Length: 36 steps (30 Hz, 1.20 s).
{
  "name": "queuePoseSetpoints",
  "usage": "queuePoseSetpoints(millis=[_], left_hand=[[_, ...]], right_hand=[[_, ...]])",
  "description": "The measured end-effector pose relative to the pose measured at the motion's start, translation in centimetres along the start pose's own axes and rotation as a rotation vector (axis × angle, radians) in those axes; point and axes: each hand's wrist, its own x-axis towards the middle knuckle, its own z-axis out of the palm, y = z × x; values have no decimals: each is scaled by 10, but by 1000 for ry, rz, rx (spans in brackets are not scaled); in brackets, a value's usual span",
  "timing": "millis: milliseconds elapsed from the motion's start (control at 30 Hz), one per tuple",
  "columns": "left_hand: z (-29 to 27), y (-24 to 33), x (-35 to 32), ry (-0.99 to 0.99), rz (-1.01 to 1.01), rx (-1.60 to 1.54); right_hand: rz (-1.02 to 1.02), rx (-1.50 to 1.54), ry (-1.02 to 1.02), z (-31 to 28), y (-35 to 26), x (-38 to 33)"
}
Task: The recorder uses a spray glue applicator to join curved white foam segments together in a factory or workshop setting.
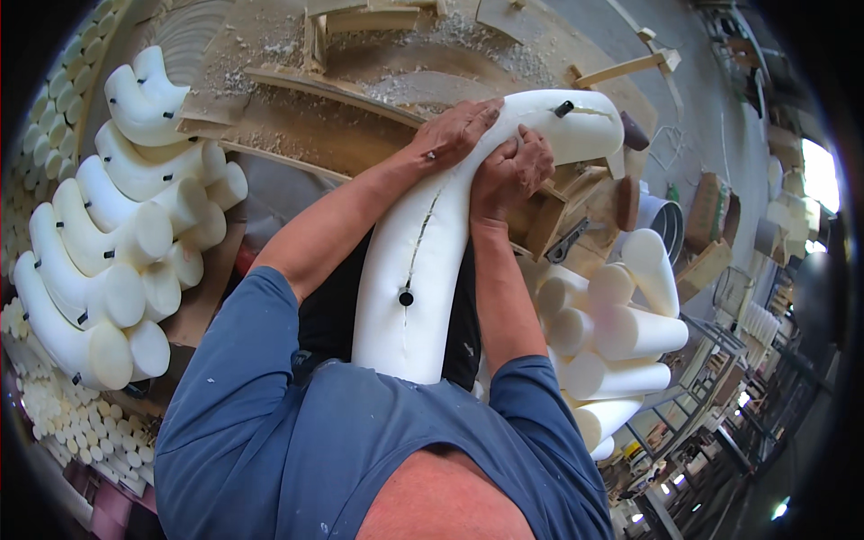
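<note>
In the head view, we see a long, bent, white foam-like piece (396, 243) running from the person's torso, between the forearms, to a curved far end over the light-brown wooden tabletop (270, 40). A dark slit marks its near part, and two short black cylindrical pegs protrude, one near the slit (406, 298) and one at the far end (564, 109). We observe the left hand (457, 135) laid on the bend's left side, fingers extended together; the right hand (516, 171) is curled against the inner right side, though we cannot tell whether it pinches the material. At left we note stacked curved white pieces (135, 234); at right, piled white cylinders (630, 333).
</note>
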Motion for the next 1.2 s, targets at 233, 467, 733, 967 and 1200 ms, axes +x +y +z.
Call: queuePoseSetpoints(millis=[233,467,733,967,1200], left_hand=[[2,3,-2,67,4,-1],[-19,-10,-43,-44,-34,-290],[0,-19,-77,178,-121,-99],[-3,-5,-81,211,-223,-74],[5,-10,-76,267,-270,-23]], right_hand=[[-10,-47,-5,12,6,1],[-15,31,-137,-33,-8,-10],[-46,53,-240,-44,-22,-34],[-42,13,-234,-30,-21,-37],[-93,-54,-157,-14,-12,-43]])
